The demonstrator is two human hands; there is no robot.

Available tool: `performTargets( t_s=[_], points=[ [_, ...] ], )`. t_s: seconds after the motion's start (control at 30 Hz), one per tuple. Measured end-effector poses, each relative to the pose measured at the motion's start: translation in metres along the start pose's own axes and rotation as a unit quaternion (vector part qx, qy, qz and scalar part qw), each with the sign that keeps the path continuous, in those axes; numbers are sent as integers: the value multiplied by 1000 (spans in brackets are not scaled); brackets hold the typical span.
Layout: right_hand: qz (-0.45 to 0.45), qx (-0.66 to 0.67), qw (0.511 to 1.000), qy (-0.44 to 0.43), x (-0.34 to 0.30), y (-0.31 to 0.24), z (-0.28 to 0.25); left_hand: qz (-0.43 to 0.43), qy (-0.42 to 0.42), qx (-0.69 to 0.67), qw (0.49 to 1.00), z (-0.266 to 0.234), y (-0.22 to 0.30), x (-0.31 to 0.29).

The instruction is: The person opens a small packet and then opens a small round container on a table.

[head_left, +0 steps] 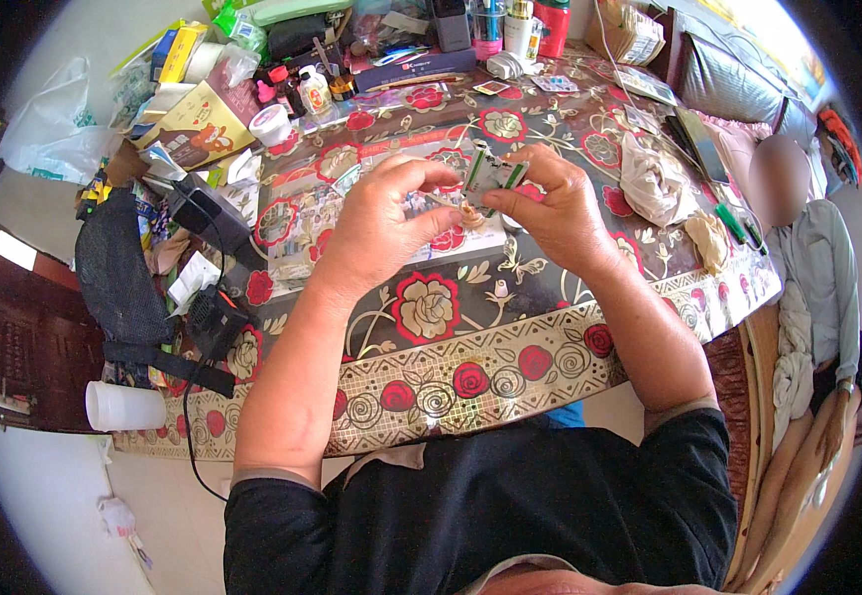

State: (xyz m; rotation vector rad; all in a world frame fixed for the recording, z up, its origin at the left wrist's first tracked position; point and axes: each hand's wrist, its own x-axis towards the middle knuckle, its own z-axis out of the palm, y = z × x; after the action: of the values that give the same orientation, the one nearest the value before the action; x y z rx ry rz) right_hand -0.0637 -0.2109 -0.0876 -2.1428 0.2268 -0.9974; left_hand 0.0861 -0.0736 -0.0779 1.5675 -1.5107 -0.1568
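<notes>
Over the table, my right hand [555,198] pinches a small white-and-green packet [495,177] between thumb and fingers. The packet's top edge looks uneven. Just left of it, my left hand [381,213] is curled, its thumb and index finger bent toward the packet. A thin pale stick-like piece [439,199] shows at the left fingers; its kind is too small to make out. Beneath the packet lies a small tan thing [472,218], partly hidden. Under both hands a printed sheet [297,253] covers part of the flowered tablecloth [426,307].
Boxes, bottles and a white round tub [270,125] crowd the far left. A black mesh bag [125,268] and a cable lie left; a white cup [125,407] stands at the near left edge. Crumpled plastic [654,178] and green pens [731,224] lie right. Another person [817,268] sits at right.
</notes>
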Motion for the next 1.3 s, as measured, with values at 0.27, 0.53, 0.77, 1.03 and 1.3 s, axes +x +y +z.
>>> performTargets(
  t_s=[0.27, 0.53, 0.77, 1.03, 1.3],
  points=[
    [60, 23, 998, -23, -2, -3, 2, -141, -20, -186, 972, 22, 1, -5],
    [15, 58, 998, -19, 0, -5, 1, -174, -13, -230, 957, 18, -3, -3],
    [-282, -197, 939, 17, 6, 0, -7, -211, -22, -318, 924, 11, -17, -2],
    [-365, -244, 899, 16, 4, 8, -2, -231, -75, -373, 896, 12, -11, -3],
    [-94, -33, 995, 18, 6, 14, -2, -105, 29, -248, 963, 15, -24, -4]
  ],
)
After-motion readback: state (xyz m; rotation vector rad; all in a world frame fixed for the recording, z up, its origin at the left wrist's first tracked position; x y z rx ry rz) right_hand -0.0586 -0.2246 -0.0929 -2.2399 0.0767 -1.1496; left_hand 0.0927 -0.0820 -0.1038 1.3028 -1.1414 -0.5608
